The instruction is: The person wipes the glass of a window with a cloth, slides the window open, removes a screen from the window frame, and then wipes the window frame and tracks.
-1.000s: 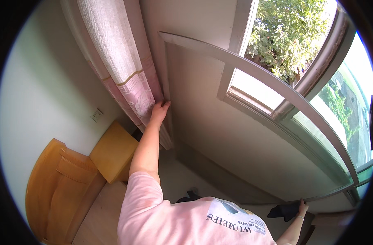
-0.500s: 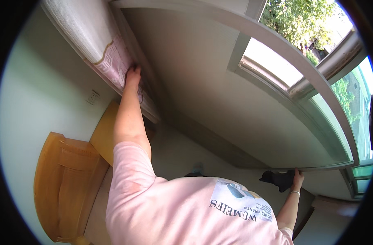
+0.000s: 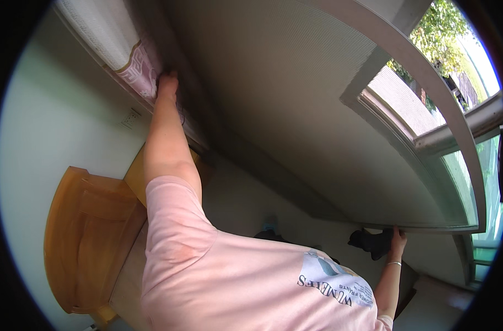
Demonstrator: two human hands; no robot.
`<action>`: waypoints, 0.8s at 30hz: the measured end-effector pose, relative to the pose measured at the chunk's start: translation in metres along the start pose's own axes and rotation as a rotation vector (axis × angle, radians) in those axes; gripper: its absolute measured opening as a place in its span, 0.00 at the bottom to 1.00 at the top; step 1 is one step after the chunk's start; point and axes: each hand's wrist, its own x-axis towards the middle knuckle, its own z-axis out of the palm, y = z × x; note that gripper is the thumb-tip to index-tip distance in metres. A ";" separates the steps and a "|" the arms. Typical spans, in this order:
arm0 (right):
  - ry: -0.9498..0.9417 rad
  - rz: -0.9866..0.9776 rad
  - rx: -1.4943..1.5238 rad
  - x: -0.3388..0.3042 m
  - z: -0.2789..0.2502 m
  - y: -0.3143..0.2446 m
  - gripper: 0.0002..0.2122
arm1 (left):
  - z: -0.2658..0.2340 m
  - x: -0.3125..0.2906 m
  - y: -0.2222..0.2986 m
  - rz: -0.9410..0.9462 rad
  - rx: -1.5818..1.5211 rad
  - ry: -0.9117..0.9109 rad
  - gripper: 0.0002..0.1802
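Note:
A large window screen (image 3: 273, 110) with fine mesh and a grey frame spans the view at a slant in front of me. Along its shadowed left side, my left hand (image 3: 167, 85) has its fingers closed round the frame, next to the pink patterned hem of a white curtain (image 3: 138, 71). Low on the right, my right hand (image 3: 398, 243) grips the frame's bottom edge. A dark cloth (image 3: 372, 243) hangs from that hand, bunched against the frame. Some fingertips of both hands are hidden.
Through the mesh shows a window opening (image 3: 397, 102), with trees outside. A wooden headboard (image 3: 91, 237) stands at the lower left, by a wall with a socket (image 3: 131, 118). A pale floor (image 3: 235, 193) lies below the screen.
The screen has come nearer and its top edge has left the view. My left hand has moved slightly up and left with it. The right hand keeps its grip, almost in place.

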 end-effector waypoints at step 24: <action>-0.246 -0.213 -0.137 -0.021 0.065 -0.052 0.17 | 0.077 -0.062 -0.076 -0.009 -0.081 0.277 0.28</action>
